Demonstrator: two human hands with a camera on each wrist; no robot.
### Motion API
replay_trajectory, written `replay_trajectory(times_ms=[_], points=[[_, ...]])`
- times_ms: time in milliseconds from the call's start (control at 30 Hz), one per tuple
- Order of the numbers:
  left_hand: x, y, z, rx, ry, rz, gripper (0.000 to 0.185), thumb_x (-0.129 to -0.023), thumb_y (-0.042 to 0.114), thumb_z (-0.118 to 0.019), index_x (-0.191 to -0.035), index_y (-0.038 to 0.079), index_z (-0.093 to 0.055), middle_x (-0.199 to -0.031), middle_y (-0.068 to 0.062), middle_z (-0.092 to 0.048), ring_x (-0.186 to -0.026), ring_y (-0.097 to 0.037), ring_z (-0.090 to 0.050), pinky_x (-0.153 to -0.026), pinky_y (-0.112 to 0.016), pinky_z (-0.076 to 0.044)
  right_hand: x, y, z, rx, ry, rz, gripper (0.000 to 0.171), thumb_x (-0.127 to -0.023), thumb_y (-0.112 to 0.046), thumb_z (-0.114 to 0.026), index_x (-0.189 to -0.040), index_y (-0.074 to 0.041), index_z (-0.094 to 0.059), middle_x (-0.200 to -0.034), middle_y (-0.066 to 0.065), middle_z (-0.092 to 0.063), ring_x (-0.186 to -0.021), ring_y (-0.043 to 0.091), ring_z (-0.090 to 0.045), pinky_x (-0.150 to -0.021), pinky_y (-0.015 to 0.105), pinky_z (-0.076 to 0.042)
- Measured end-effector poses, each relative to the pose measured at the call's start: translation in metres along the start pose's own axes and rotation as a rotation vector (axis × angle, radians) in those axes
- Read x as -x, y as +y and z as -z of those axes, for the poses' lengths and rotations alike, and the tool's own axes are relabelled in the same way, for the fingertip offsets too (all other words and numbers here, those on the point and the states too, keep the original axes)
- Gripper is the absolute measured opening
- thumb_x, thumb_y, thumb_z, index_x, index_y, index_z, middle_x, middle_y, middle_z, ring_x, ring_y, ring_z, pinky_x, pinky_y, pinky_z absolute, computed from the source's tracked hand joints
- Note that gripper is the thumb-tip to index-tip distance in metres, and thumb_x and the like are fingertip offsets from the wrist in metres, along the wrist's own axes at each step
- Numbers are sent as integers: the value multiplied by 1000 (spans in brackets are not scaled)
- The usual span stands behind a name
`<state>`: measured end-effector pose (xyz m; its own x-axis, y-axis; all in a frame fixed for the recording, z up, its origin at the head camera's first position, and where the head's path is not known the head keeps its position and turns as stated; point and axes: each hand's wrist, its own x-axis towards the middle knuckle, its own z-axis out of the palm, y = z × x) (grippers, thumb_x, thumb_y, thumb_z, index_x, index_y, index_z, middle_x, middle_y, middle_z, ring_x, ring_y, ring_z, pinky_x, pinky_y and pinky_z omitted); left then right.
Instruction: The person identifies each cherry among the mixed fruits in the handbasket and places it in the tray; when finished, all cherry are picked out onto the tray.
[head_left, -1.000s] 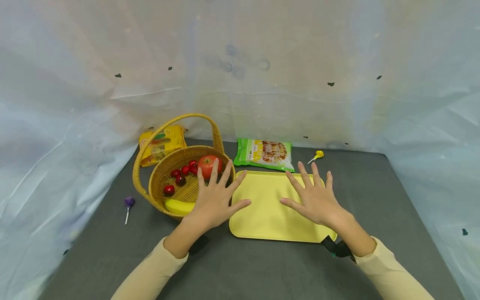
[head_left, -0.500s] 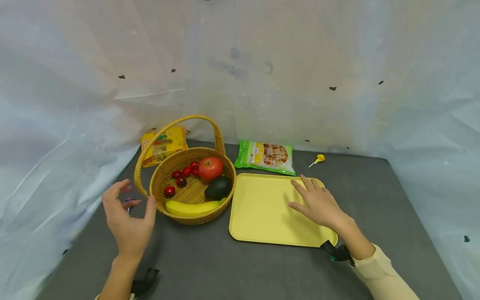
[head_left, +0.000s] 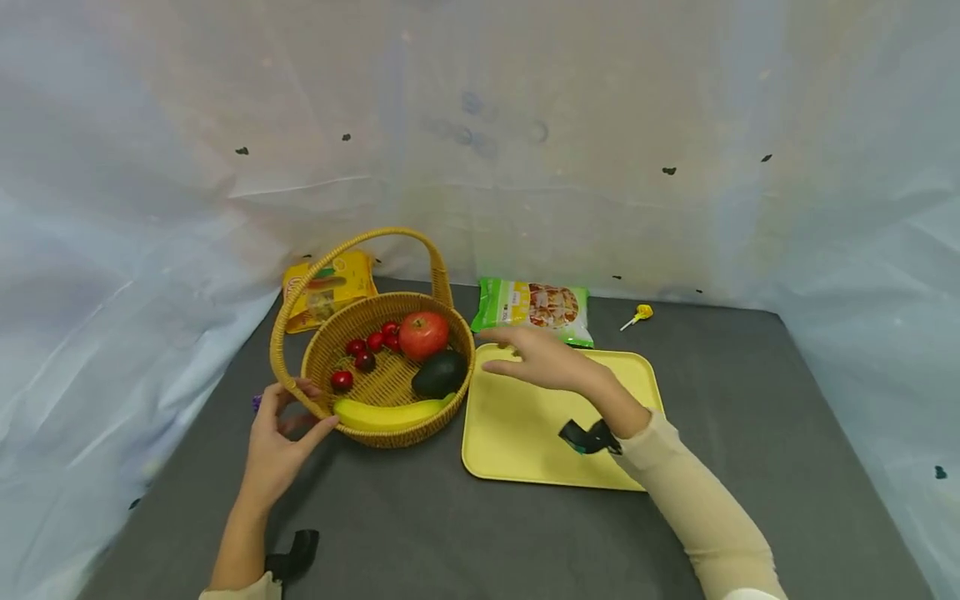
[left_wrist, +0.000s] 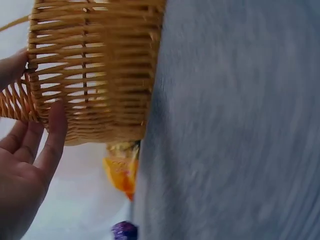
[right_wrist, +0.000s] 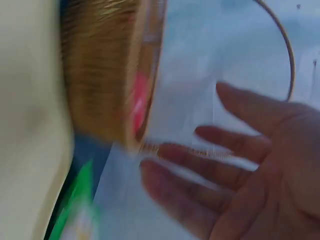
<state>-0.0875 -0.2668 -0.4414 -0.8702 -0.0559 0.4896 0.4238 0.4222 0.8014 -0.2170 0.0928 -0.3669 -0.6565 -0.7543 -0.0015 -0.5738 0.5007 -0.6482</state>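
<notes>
A wicker basket (head_left: pixel 393 439) with a tall arched handle (head_left: pixel 360 240) stands on the left side of the dark table. Inside lie a banana (head_left: pixel 390 416), a dark green avocado (head_left: pixel 441 374), a red apple-like fruit (head_left: pixel 423 336) and several cherries (head_left: pixel 342 381). My left hand (head_left: pixel 272 454) grips the basket's left rim by the handle's base; in the left wrist view, fingers (left_wrist: pixel 56 125) lie along the woven wall. Fingers spread and holding nothing, my right hand (head_left: pixel 543 360) hovers over the yellow tray (head_left: pixel 517 442), fingertips near the basket's right rim.
Behind the tray lies a green and white food packet (head_left: pixel 553 307). A yellow packet (head_left: pixel 333 287) sits behind the basket. One yellow lollipop (head_left: pixel 642 312) is at the back right; a purple lollipop (left_wrist: pixel 124 230) is left of the basket, mostly hidden by the left hand in the head view.
Both hands were spread side by side over the basket and tray. The left hand has gone left, then in to the basket's left rim. The right hand has moved left towards the basket.
</notes>
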Motion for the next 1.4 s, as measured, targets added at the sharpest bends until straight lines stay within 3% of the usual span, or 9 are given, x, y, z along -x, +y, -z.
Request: replay_trajectory(times_ms=[100, 200, 300, 433, 600, 833, 967, 1200, 1400], points=[[0, -3, 1, 18, 33, -71, 71, -71, -29, -72, -132, -18, -37, -111, -32, -53, -106, -20, -58, -77, -19, -55, -55, -19, -7, -122, -125, 129, 50, -100, -20, -63, -144, -1, -49, -143, 16, -53, -125, 32, -56, -101, 39, -50], [2, -5, 1, 17, 51, -120, 76, -67, -32, -71, -133, -19, -35, -107, -33, -54, -105, -21, -59, -77, -20, -55, -108, -33, -23, -169, -234, 203, 50, -99, -14, -65, -144, 0, -49, -144, 17, -52, -127, 31, -54, -103, 36, -48], [4, -5, 0, 4, 59, -157, 77, -65, -33, -71, -133, -19, -36, -105, -32, -54, -103, -22, -59, -77, -19, -55, -149, -43, -43, -165, -318, 222, 53, -96, -11, -67, -144, 1, -49, -146, 16, -50, -130, 28, -51, -106, 35, -46], [8, -7, -2, -20, 67, -176, 76, -64, -34, -72, -131, -21, -37, -103, -31, -55, -101, -25, -59, -78, -18, -54, -179, -50, -70, -201, -392, 167, 59, -94, -11, -70, -147, 0, -46, -150, 14, -46, -137, 27, -44, -104, 26, -45], [12, -26, -1, -38, 87, -175, 80, -63, -32, -75, -133, -18, -39, -105, -24, -59, -102, -22, -59, -86, -17, -49, -192, -49, -91, -225, -389, 66, 61, -93, -10, -72, -147, -1, -46, -151, 11, -46, -138, 28, -43, -100, 20, -44], [10, -25, -1, -74, 89, -177, 79, -63, -29, -77, -132, -17, -41, -106, -23, -60, -105, -18, -58, -92, -18, -47, -194, -48, -97, -135, -418, 0, 42, -94, -2, -68, -134, 2, -59, -133, 13, -60, -116, 19, -59, -87, 18, -50], [11, -40, 2, -75, 82, -170, 81, -65, -26, -79, -135, -12, -42, -108, -17, -61, -107, -13, -58, -91, -20, -48, -196, -47, -99, -136, -417, -20, 38, -91, 1, -70, -129, -1, -64, -129, 10, -63, -118, 21, -58, -86, 21, -52], [6, -25, -1, -68, 77, -207, 80, -60, -32, -76, -130, -19, -41, -104, -25, -59, -102, -22, -57, -93, -19, -46, -198, -38, -109, -101, -393, -83, 25, -90, -2, -72, -115, -4, -70, -119, 7, -65, -106, 19, -62, -77, 23, -53], [5, -5, -2, -83, 69, -202, 77, -61, -32, -75, -129, -19, -41, -103, -25, -58, -100, -27, -57, -94, -19, -46, -199, -36, -109, -101, -369, -52, 16, -89, -2, -74, -106, -4, -72, -104, 2, -68, -91, 14, -63, -71, 21, -53]])
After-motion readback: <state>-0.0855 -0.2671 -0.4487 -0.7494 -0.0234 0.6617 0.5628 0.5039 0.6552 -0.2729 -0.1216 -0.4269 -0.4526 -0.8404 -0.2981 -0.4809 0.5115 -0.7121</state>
